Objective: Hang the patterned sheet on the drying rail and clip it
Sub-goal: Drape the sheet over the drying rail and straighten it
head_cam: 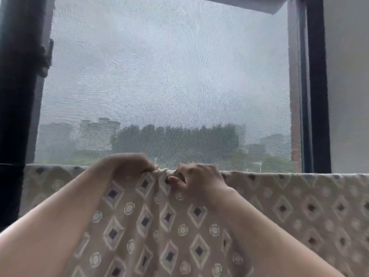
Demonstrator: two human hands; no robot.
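Sheet [179,226], beige with diamonds and rings, hangs with its top edge level below the mesh window [169,76]. I see my left hand [129,166] and right hand [199,181] close together, fingers curled, both pinching its bunched top fold.

The patterned sheet [171,226] is beige, printed with dark-centred diamonds and pale rings, and hangs from a level top fold spanning the view. At mid-fold it is gathered into a wrinkled bunch, gripped between the left hand [127,166] and the right hand [199,180].
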